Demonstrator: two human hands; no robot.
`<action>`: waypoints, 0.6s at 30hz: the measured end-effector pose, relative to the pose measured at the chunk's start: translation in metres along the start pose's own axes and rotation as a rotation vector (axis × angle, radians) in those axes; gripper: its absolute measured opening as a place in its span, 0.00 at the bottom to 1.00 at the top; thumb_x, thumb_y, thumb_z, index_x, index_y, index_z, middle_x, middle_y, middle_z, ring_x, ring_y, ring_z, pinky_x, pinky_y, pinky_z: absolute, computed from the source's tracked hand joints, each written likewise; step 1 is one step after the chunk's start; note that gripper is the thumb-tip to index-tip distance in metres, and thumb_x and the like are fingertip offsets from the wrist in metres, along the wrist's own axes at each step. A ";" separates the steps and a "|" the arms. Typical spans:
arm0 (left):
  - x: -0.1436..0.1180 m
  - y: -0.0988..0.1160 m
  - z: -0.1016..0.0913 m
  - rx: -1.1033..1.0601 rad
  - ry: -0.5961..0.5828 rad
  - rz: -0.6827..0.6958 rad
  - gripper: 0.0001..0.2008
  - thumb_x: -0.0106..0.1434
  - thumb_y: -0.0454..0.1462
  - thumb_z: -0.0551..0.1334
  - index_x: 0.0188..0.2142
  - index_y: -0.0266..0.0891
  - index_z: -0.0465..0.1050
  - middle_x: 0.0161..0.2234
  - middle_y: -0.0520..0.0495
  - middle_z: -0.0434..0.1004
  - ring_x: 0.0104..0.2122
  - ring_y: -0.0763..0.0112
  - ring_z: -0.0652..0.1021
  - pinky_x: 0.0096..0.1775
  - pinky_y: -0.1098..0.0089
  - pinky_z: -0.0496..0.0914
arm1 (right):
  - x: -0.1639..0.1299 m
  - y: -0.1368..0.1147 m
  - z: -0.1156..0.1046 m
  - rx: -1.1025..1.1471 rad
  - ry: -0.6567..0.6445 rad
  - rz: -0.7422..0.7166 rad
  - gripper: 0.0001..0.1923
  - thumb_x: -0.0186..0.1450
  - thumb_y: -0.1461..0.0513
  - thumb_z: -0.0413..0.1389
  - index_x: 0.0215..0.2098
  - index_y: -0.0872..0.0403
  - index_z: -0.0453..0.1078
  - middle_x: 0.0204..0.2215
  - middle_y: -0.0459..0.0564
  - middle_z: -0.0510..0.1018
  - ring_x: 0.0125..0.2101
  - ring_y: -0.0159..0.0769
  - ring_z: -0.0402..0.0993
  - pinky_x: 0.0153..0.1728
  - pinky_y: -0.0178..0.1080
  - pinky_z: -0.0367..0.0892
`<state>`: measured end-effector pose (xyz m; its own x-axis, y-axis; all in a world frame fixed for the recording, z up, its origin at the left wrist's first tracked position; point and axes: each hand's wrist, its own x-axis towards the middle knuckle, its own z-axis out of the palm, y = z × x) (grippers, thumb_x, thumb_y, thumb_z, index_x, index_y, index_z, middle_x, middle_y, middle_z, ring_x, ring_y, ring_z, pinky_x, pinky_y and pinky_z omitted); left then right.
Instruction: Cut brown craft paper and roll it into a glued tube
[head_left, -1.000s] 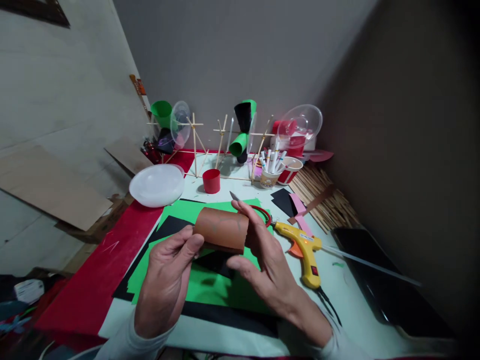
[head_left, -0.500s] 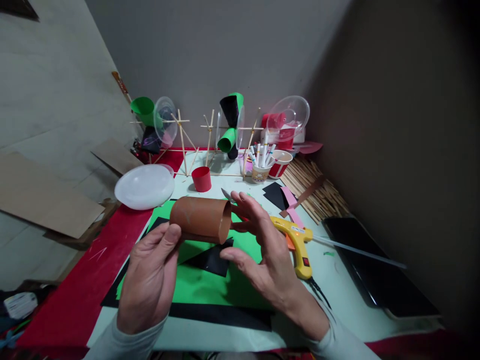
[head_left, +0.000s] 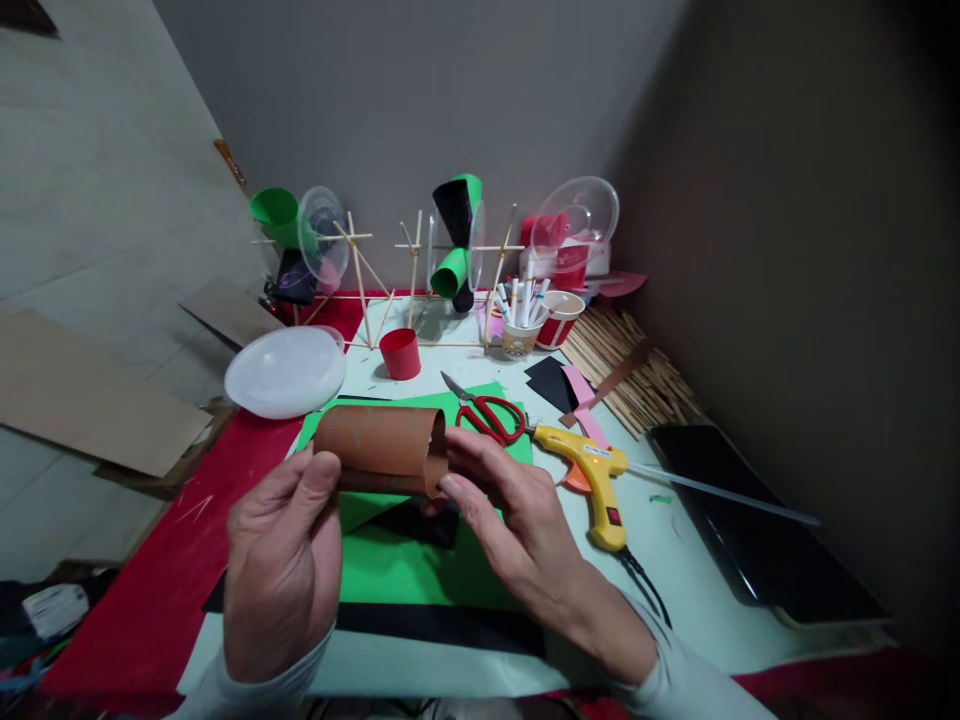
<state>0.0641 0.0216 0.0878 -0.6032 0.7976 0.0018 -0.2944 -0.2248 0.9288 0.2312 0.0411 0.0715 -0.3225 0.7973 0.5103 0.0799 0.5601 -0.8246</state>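
A brown paper roll (head_left: 379,448) lies sideways in the air above green paper sheets (head_left: 405,560). My left hand (head_left: 281,565) grips its left end with thumb and fingers. At the roll's open right end, my right hand (head_left: 510,520) pinches the paper edge with thumb and fingertips. Both hands hover over the sheets, near the table's front edge.
Red-handled scissors (head_left: 484,412) and a yellow glue gun (head_left: 592,478) lie right of the hands. A white bowl (head_left: 285,370), a red cup (head_left: 400,353), a stick frame with paper cones (head_left: 450,270), a marker cup (head_left: 520,335), wooden sticks (head_left: 630,375) and a black tray (head_left: 750,530) surround them.
The roll has shifted left and lower. My right hand has come off the scissors' area and closed on the roll's right edge, uncovering the scissors. The camera view has drifted slightly.
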 end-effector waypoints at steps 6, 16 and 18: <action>0.001 -0.003 -0.004 0.048 -0.001 0.102 0.19 0.35 0.50 0.81 0.21 0.44 0.79 0.21 0.56 0.73 0.27 0.74 0.71 0.33 0.75 0.71 | 0.002 -0.002 -0.001 -0.036 -0.051 0.033 0.17 0.73 0.63 0.52 0.58 0.62 0.68 0.30 0.49 0.82 0.27 0.34 0.80 0.32 0.35 0.73; -0.010 -0.005 -0.006 0.354 -0.034 0.323 0.03 0.50 0.37 0.72 0.23 0.46 0.81 0.21 0.58 0.72 0.23 0.75 0.67 0.26 0.74 0.64 | 0.007 -0.001 -0.004 0.212 0.215 0.170 0.07 0.68 0.64 0.60 0.45 0.51 0.71 0.38 0.46 0.80 0.38 0.32 0.77 0.41 0.35 0.73; -0.013 -0.002 -0.006 0.470 -0.062 0.382 0.05 0.52 0.37 0.72 0.22 0.49 0.80 0.21 0.58 0.73 0.22 0.73 0.69 0.26 0.72 0.65 | 0.008 -0.001 -0.003 0.324 0.205 0.213 0.09 0.66 0.64 0.61 0.44 0.51 0.71 0.36 0.45 0.79 0.36 0.31 0.77 0.40 0.34 0.74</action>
<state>0.0684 0.0080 0.0842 -0.5531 0.7438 0.3754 0.3013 -0.2415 0.9224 0.2313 0.0480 0.0770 -0.1341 0.9338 0.3318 -0.1862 0.3051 -0.9339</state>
